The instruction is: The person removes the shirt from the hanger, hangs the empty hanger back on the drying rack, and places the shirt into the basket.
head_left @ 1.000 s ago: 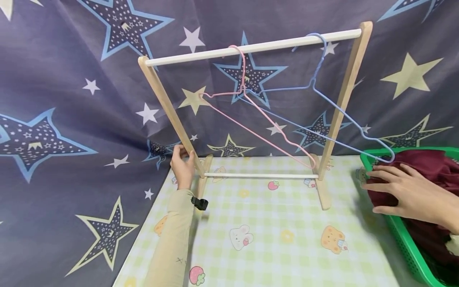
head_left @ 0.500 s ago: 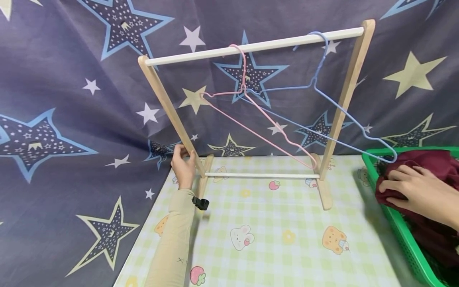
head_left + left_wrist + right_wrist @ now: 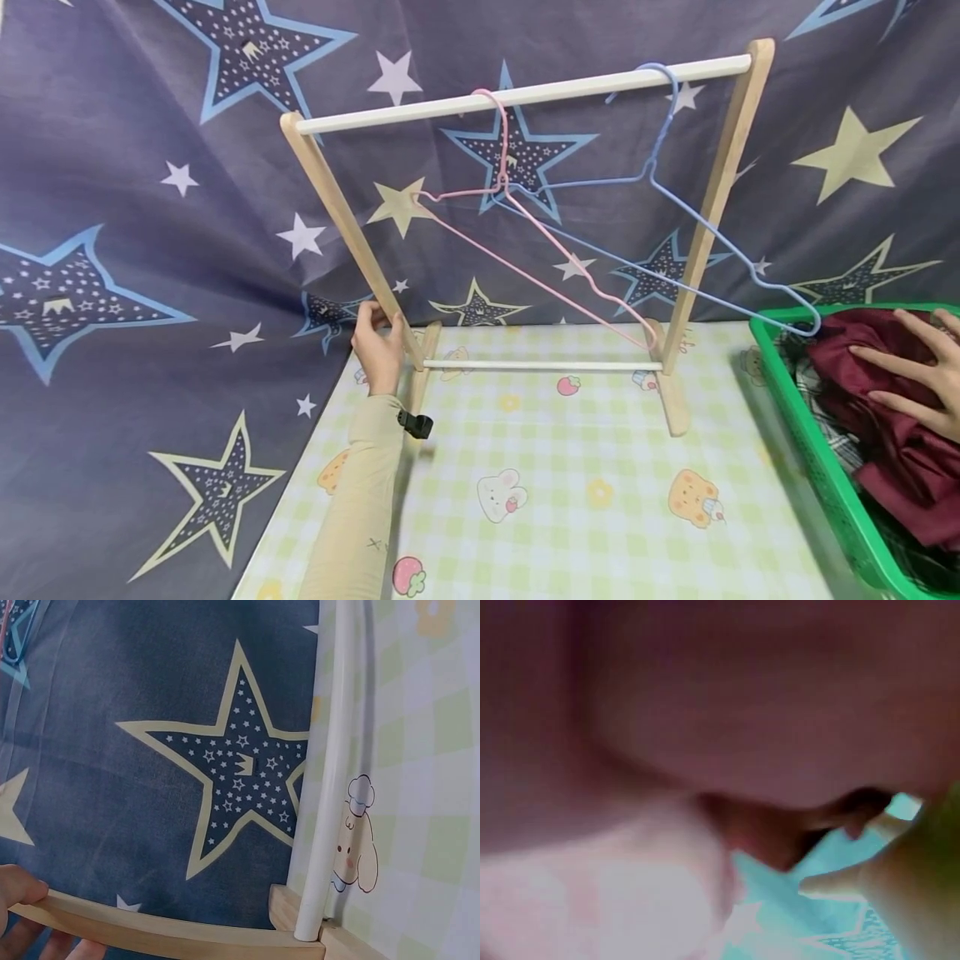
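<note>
My left hand (image 3: 380, 350) holds the left wooden post (image 3: 348, 233) of a small clothes rack low down. In the left wrist view, its thumb and fingers (image 3: 24, 889) lie around the post. At the right edge of the head view, my right hand (image 3: 918, 375) spreads its fingers over a maroon cloth (image 3: 907, 467) in a green basket (image 3: 832, 475). The right wrist view is blurred; maroon fabric (image 3: 780, 697) fills most of it. A pink hanger (image 3: 551, 237) and a blue hanger (image 3: 697, 221) hang on the rack's white top rod (image 3: 570, 89).
Under the rack lies a green checked tablecloth (image 3: 555, 458). A dark curtain with stars (image 3: 225, 492) hangs behind and to the left. Dark checked fabric (image 3: 828, 417) lies in the basket beside the maroon cloth. The blue hanger's right end reaches over the basket's rim.
My right hand bunched up the maroon cloth, then moved right with its fingers spread again. The cloth has shifted right, uncovering checked fabric. The left hand stays on the post.
</note>
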A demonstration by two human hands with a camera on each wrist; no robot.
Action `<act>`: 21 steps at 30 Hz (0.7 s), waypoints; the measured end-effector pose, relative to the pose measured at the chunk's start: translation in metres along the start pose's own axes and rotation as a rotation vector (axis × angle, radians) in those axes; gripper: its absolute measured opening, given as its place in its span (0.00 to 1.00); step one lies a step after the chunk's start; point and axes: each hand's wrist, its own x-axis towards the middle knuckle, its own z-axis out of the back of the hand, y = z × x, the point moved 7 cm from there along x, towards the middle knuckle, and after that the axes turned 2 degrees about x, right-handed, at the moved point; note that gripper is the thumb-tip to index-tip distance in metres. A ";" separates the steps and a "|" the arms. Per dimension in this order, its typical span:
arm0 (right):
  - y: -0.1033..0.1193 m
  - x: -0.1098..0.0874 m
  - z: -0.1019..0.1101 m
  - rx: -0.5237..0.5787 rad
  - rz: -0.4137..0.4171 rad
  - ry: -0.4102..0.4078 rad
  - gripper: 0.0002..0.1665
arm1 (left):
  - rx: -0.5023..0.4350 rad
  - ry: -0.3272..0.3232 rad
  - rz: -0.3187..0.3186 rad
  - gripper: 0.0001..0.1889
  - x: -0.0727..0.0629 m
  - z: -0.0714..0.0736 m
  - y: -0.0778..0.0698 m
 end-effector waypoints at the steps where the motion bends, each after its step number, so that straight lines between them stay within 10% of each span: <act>1: -0.004 -0.004 -0.002 -0.008 -0.054 0.015 0.35 | 0.000 0.001 0.001 0.10 0.000 0.000 0.000; 8: -0.017 -0.019 -0.018 -0.026 -0.192 0.065 0.50 | -0.005 -0.007 0.001 0.10 0.001 -0.001 0.002; 15: -0.030 -0.039 -0.049 -0.007 -0.407 0.287 0.59 | -0.006 0.006 -0.008 0.09 -0.001 -0.006 -0.001; 21: -0.030 -0.057 -0.078 0.104 -0.326 0.489 0.54 | 0.005 0.007 -0.015 0.09 -0.002 -0.006 0.002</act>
